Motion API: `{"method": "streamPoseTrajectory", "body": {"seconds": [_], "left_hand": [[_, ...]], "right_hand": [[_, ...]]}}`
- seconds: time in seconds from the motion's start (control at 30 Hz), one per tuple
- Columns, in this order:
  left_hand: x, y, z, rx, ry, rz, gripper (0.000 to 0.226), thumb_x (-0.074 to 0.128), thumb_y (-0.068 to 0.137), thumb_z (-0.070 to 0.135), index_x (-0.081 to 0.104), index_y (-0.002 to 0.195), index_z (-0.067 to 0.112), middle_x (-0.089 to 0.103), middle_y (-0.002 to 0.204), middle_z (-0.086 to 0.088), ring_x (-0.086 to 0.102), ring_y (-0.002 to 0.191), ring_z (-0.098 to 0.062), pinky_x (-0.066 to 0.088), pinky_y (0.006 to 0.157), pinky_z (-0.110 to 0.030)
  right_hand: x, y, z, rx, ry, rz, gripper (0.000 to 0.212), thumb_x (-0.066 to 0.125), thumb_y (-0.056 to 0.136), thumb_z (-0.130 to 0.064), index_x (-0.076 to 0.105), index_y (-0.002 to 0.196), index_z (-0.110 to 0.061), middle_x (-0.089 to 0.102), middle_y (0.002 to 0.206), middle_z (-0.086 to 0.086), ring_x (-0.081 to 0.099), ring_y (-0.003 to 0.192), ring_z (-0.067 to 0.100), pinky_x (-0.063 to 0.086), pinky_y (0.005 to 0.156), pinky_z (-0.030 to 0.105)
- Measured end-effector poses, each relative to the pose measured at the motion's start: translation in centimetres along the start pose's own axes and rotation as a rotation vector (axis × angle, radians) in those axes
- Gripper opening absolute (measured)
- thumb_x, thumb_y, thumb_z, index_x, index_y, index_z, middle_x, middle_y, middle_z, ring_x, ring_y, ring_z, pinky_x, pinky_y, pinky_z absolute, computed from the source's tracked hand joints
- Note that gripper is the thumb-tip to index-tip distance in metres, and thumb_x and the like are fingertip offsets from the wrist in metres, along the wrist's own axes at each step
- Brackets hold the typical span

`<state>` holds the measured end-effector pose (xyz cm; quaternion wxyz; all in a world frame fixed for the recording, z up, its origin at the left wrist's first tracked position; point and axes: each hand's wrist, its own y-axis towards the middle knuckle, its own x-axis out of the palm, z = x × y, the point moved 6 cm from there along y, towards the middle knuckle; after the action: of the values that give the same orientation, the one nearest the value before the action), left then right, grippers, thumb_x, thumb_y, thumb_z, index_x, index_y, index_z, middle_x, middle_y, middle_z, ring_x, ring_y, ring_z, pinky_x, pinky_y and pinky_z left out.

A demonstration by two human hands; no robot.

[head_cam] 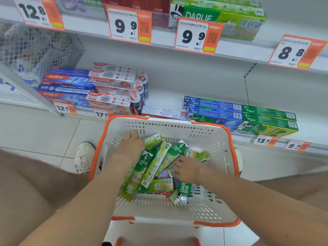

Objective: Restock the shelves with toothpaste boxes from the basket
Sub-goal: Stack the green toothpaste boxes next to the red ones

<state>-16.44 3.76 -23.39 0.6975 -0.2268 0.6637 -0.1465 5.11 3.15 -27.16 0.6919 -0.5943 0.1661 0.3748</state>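
Observation:
A white basket with an orange rim (230, 139) stands on the floor in front of the bottom shelf. Several green Darlie toothpaste boxes (150, 167) lie jumbled inside it. My left hand (131, 144) is inside the basket at the far left, palm down with fingers stretched toward the far wall, touching the edge of the pile. My right hand (187, 169) lies on the right side of the pile, its fingers curled down round a green box there. The thumbs are hidden.
On the bottom shelf, Colgate boxes (110, 80) are stacked at left, blue boxes (214, 110) and green boxes (269, 119) at right, with bare shelf (165, 93) between. Green Darlie packs (230, 16) sit on the upper shelf. A wire mesh panel (35, 48) stands far left. My shoe (85, 157) is beside the basket.

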Motion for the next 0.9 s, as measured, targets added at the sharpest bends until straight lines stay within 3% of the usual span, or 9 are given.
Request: {"method": "streamPoseTrajectory", "body": {"seconds": [0.13,0.23,0.3,0.37,0.43,0.5,0.67,0.8,0.9], "left_hand": [[0.6,-0.2,-0.8,0.053,-0.308,-0.087,0.044,0.056,0.098,-0.005,0.048,0.137,0.013,0.045,0.137,-0.011,0.056,0.116,-0.034,0.050,0.098,-0.045],[0.0,-0.6,-1.2,0.066,-0.423,-0.087,0.023,0.061,0.102,0.009,0.052,0.122,0.019,0.046,0.127,-0.005,0.056,0.109,-0.028,0.048,0.099,-0.039],[-1.1,-0.9,-1.4,0.059,-0.499,-0.058,0.025,0.063,0.103,0.015,0.057,0.127,0.019,0.044,0.122,-0.003,0.055,0.111,-0.029,0.044,0.099,-0.035],[-3.5,-1.3,-1.3,0.067,-0.560,0.025,0.029,0.064,0.103,0.018,0.061,0.132,0.015,0.047,0.121,-0.006,0.056,0.112,-0.030,0.042,0.095,-0.032],[-6.9,-2.1,-1.2,0.095,-0.641,0.118,0.028,0.063,0.104,0.020,0.064,0.131,0.014,0.057,0.121,-0.006,0.059,0.109,-0.026,0.042,0.090,-0.031],[-10.8,-3.4,-1.1,0.120,-0.749,0.208,0.027,0.061,0.106,0.025,0.067,0.130,0.015,0.066,0.115,0.000,0.063,0.107,-0.023,0.049,0.089,-0.035],[-18.5,-7.0,0.4,0.095,-1.266,0.227,0.020,0.059,0.107,0.029,0.072,0.109,0.014,0.077,0.103,-0.011,0.074,0.099,-0.031,0.061,0.093,-0.054],[-24.4,-9.1,1.8,0.108,-1.375,0.315,0.021,0.060,0.103,0.023,0.072,0.119,0.017,0.079,0.106,-0.009,0.079,0.091,-0.024,0.066,0.072,-0.041],[-27.7,-10.2,2.7,0.098,-1.423,0.318,0.019,0.059,0.099,0.017,0.073,0.110,0.010,0.079,0.099,-0.012,0.079,0.084,-0.022,0.065,0.068,-0.036]], "right_hand": [[0.1,-0.4,-0.4,-0.014,0.042,-0.010,0.048,0.054,0.108,-0.017,0.038,0.150,-0.004,0.052,0.147,0.018,0.055,0.130,0.034,0.036,0.113,0.050],[-2.0,-1.7,1.2,0.088,0.320,0.029,0.065,0.065,0.098,-0.011,0.029,0.152,-0.003,0.057,0.133,0.019,0.061,0.114,0.036,0.046,0.102,0.048],[-4.1,-3.3,3.4,0.175,0.543,0.056,0.072,0.070,0.092,-0.020,0.029,0.151,-0.009,0.057,0.118,0.014,0.061,0.096,0.032,0.053,0.087,0.046],[-6.6,-5.6,6.2,0.248,0.734,0.142,0.066,0.073,0.086,-0.039,0.036,0.136,-0.017,0.054,0.105,0.007,0.058,0.084,0.025,0.055,0.072,0.041],[-8.8,-8.4,9.2,0.345,0.874,0.252,0.060,0.070,0.083,-0.052,0.037,0.123,-0.022,0.052,0.094,0.001,0.058,0.080,0.023,0.054,0.067,0.038],[-10.5,-11.3,12.2,0.465,0.971,0.355,0.053,0.066,0.087,-0.052,0.034,0.116,-0.022,0.053,0.086,-0.001,0.058,0.077,0.024,0.050,0.063,0.039],[-14.5,-16.4,17.2,0.693,1.057,0.680,0.048,0.060,0.093,-0.051,0.033,0.123,-0.025,0.063,0.089,0.006,0.064,0.078,0.033,0.053,0.067,0.044],[-18.2,-20.1,19.2,0.821,1.056,0.920,0.059,0.054,0.091,-0.068,0.042,0.138,-0.035,0.073,0.101,-0.003,0.069,0.088,0.025,0.056,0.073,0.043],[-20.3,-22.2,19.9,0.841,1.138,1.012,0.048,0.059,0.094,-0.060,0.050,0.134,-0.034,0.071,0.096,-0.013,0.067,0.082,0.012,0.052,0.070,0.032]]}}
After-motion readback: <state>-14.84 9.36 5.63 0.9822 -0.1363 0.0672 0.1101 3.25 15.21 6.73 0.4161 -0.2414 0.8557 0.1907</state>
